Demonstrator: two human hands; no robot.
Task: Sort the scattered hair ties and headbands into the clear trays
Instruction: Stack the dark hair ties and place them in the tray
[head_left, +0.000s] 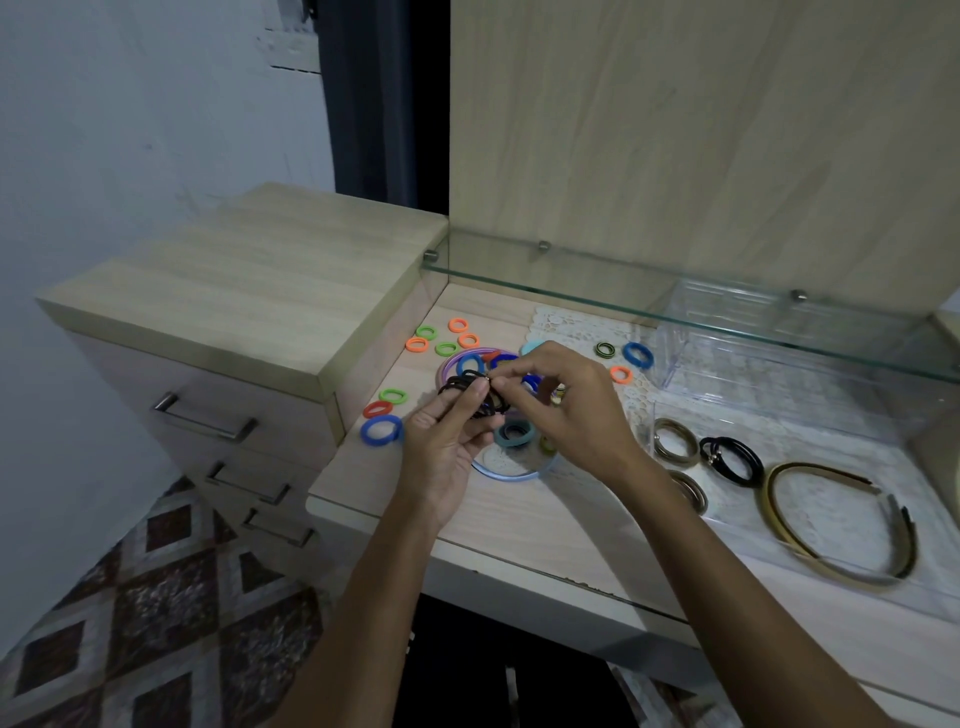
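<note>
Centre of the frame: a bundle of thin black hair ties (470, 391) is held above the wooden desk (519, 519). The left hand (447, 441) grips the bundle with its fingers threaded through the loops; the right hand (566, 405) pinches the bundle's upper edge between thumb and fingertips, apparently teasing one tie free. Directly beneath lie a teal tie (515, 433) and a pale blue headband (511, 474).

Likely faults from here: the elastic loops may snag on one another, so that several come away together, or a stretched tie may slip from the pinch and spring off the desk edge toward the patterned floor at lower left.

Lower right: the near clear tray (935, 519) holds a gold-and-black headband (795, 545), black ties (732, 460) and olive-grey ties (675, 441). Right of centre, under the glass shelf (675, 306): the far clear tray (670, 348) appears empty.

Left of centre: orange, green, red and blue ties (382, 430) remain scattered and unsorted.
</note>
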